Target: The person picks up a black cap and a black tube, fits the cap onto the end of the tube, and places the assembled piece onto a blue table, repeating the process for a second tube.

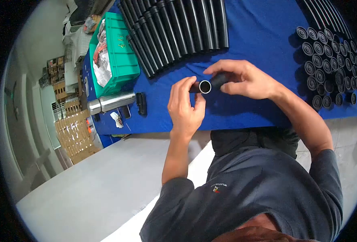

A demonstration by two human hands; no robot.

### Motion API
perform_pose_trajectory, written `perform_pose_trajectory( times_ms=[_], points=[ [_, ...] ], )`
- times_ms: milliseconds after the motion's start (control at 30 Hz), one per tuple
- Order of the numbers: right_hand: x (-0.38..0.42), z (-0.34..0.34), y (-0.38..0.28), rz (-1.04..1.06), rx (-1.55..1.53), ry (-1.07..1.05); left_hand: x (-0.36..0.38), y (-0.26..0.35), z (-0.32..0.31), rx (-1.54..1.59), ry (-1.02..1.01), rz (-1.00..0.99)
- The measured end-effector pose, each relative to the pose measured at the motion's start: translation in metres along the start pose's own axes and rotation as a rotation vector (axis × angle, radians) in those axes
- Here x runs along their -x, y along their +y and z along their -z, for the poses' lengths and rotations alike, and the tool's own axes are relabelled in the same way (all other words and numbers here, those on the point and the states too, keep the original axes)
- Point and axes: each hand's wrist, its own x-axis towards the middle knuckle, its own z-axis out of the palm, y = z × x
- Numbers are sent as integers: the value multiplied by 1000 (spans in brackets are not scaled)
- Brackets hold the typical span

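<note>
My left hand is closed around a black tube, whose round open end with a bright metal rim points up toward me. Close beside that rim, my right hand grips a dark cylindrical piece between thumb and fingers. The two pieces nearly meet in this view, over the front part of the blue cloth. My right fingers partly hide the dark piece.
Several long black tubes lie side by side at the back. Rows of round black caps stand at the right. On the left are a green crate, a silver cylinder and a small black object near the table edge.
</note>
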Motion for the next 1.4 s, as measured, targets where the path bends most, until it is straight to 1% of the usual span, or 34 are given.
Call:
perform_pose_trajectory(
  times_ms=[33, 67, 133, 167, 267, 300, 333, 367, 433, 500, 600, 633, 700, 733, 767, 833, 900, 967, 1000, 1033, 1133, 1200, 1233, 1400],
  points=[
    [2, -1, -1, -27, -28, -48, 1, 1, -1, 15, 1, 5],
    [2, -3, -2, -9, -61, -52, 1, 1, -2, 28, 3, 11],
    [0, -7, -4, 32, -124, -64, -1, 1, -5, -66, 10, -38],
    [0, -3, -5, 8, -82, -72, -3, 1, -6, -113, 14, -65],
    [1, 6, -10, -76, -28, -57, 7, 6, -8, -103, 207, -101],
    [0, 6, -6, -65, -46, -31, 24, 3, -9, 59, 226, -7],
    [0, 6, -6, -69, -43, -22, 40, -1, -16, 359, 231, 160],
    [0, 6, -8, -73, -39, -16, 50, -5, -18, 680, 143, 413],
    [0, 5, -10, -95, -87, -26, 53, -6, -21, 1255, 34, 754],
    [0, 3, -11, -129, -190, -49, 41, -7, -34, 1782, 3, 904],
    [0, 4, -5, -117, -199, -63, 21, 2, -53, 1904, 86, 856],
    [0, 5, -6, -103, -176, -68, 21, -6, -60, 1994, 60, 812],
    [-1, 6, -7, -74, -132, -76, 13, -9, -69, 2069, 86, 800],
    [-1, 5, -4, -13, -121, -53, 10, -11, -72, 2106, 98, 796],
    [-2, 2, 2, 46, -110, -31, 17, -23, -77, 2196, 26, 767],
    [-3, 2, 4, 80, -92, 16, 15, -17, -74, 2140, 135, 720],
    [-3, 5, 0, 31, -83, 65, 16, -14, -68, 2033, 225, 675],
    [-3, 9, 1, -77, -21, 109, 19, -18, -55, 1880, 296, 633],
    [-4, 10, -1, -133, 11, 130, 20, -18, -50, 1830, 290, 616],
    [-4, 11, -18, -271, 100, 82, 22, -18, -45, 1782, 282, 600],
    [-2, 6, -5, -149, -40, 99, 21, -9, -42, 1638, 275, 546],
    [-2, 6, -3, -111, -52, 86, 21, -7, -42, 1520, 264, 513],
    [-2, 6, -3, -90, -57, 80, 20, -6, -41, 1529, 269, 531],
    [-2, 4, -5, 12, 140, 101, 19, -6, -37, 1567, 281, 581]
  ],
)
